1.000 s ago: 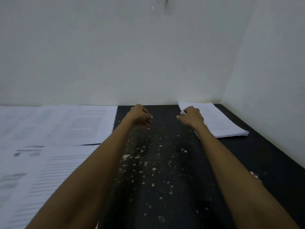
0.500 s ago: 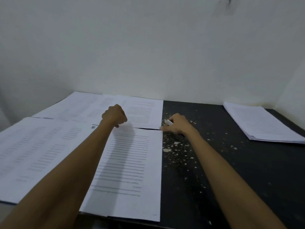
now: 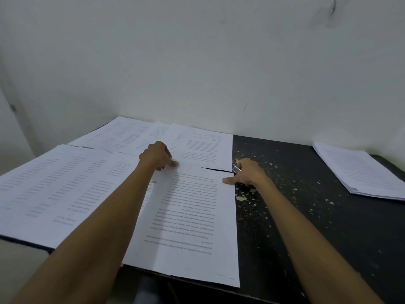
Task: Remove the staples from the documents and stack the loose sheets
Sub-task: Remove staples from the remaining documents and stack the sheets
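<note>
Right fingers (image 3: 240, 166) curl round a small metal tool (image 3: 236, 169), which is held just off the document's (image 3: 192, 216) far right corner. The right thumb lies straight, its tip on that corner's edge. Right hand (image 3: 248, 174) rests on the desk (image 3: 317, 227) beside the document.

Left fingers (image 3: 163, 166) are curled into a fist. One tip sticks out and presses the document's far edge, left of middle. Left hand (image 3: 156, 155) sits over that edge.

The document lies flat at the desk's near edge, its print upside down to the camera. More sheets (image 3: 197, 145) lie beyond it, a thin dark gap between them. Other sheets (image 3: 54, 183) lie to its left, overlapped.

Pale flecks (image 3: 252, 200) litter the dark desk just right of the document. A stack (image 3: 359, 172) lies well to its right, near the wall.
</note>
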